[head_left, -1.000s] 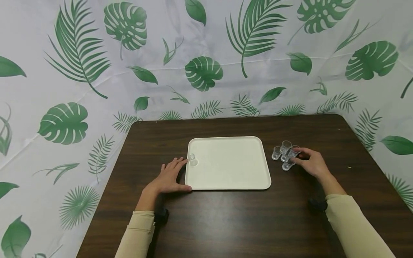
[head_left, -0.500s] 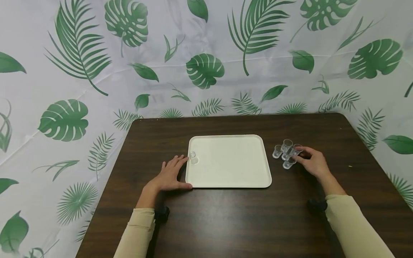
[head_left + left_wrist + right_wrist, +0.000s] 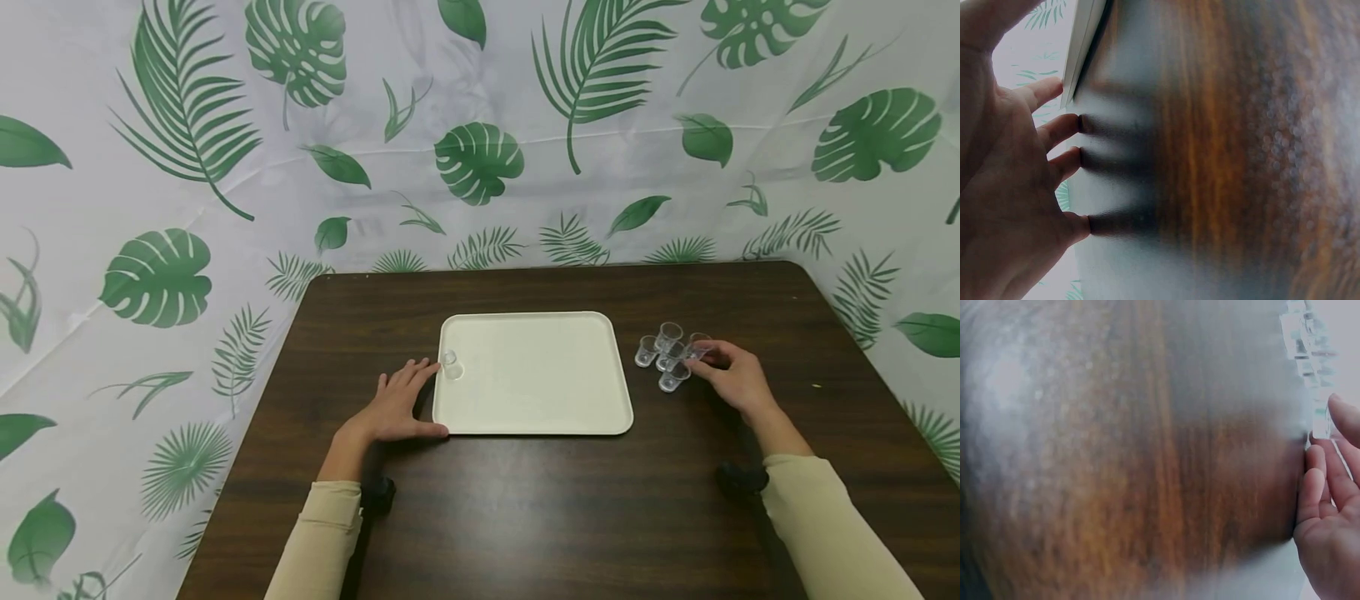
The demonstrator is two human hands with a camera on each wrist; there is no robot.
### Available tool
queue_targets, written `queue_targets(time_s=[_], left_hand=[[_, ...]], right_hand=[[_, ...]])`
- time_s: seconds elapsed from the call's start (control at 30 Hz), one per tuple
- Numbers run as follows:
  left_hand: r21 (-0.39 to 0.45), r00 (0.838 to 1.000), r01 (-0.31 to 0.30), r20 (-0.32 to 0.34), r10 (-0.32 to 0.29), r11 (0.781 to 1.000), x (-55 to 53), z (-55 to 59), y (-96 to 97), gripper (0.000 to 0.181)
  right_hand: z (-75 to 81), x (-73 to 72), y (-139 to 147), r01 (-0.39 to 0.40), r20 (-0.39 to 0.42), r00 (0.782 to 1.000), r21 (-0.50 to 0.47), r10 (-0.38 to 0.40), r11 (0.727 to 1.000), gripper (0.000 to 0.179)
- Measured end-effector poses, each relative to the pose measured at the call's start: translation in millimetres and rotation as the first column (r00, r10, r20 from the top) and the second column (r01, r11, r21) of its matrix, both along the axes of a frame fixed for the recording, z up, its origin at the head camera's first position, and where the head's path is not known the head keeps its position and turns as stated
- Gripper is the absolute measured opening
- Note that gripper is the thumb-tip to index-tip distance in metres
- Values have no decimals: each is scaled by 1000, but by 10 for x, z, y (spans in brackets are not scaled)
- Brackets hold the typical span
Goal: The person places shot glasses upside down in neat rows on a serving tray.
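Observation:
My right hand (image 3: 738,381) pinches a small clear plastic cup (image 3: 699,344) between thumb and fingers, at the right side of a cluster of similar cups (image 3: 670,337). In the right wrist view the pinched cup (image 3: 1321,422) shows beside the thumb. My left hand (image 3: 393,407) lies with spread fingers at the left end of a cream tray (image 3: 532,375). Its thumb touches the front left corner and its index finger the left edge. Other fingertips rest on the table, as the left wrist view shows. One clear cup (image 3: 452,365) stands on the tray near that index finger, apparently narrow end up.
The dark wood table (image 3: 555,517) ends at the back against a white cloth with green leaf prints (image 3: 480,162). Several clear cups stand close together between the tray and my right hand. A tiny pale speck (image 3: 817,386) lies on the table at the right.
My right hand has shifted slightly right, drawing the pinched cup a little away from the cluster. The left hand and the tray keep their places; the head view has tilted slightly.

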State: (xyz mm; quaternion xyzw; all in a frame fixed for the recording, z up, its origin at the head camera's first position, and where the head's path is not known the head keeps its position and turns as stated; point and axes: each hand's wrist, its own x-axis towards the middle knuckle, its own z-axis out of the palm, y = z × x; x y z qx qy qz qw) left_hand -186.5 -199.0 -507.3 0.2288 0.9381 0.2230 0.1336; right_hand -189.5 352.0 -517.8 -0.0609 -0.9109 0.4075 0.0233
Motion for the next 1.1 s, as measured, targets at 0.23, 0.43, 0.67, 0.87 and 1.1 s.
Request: queue_targets(time_s=[0.23, 0.43, 0.67, 0.87, 1.1], left_hand=[[-4, 1000, -12, 20, 12, 1000, 29, -28, -19, 109], [3, 1000, -20, 14, 20, 1000, 48, -55, -43, 109], [8, 1000, 6, 1, -6, 1000, 25, -34, -20, 108], [21, 1000, 6, 0, -6, 1000, 22, -14, -13, 107], [16, 1000, 5, 5, -5, 1000, 15, -19, -10, 107]], right_hand=[[86, 31, 23, 34, 2, 999, -102, -34, 994, 54], [192, 34, -13, 64, 10, 998, -136, -63, 989, 58], [378, 74, -38, 176, -14, 981, -336, -192, 925, 51], [650, 27, -180, 179, -89, 969, -403, -233, 898, 46], [862, -10, -483, 149, -280, 944, -106, -173, 983, 41]])
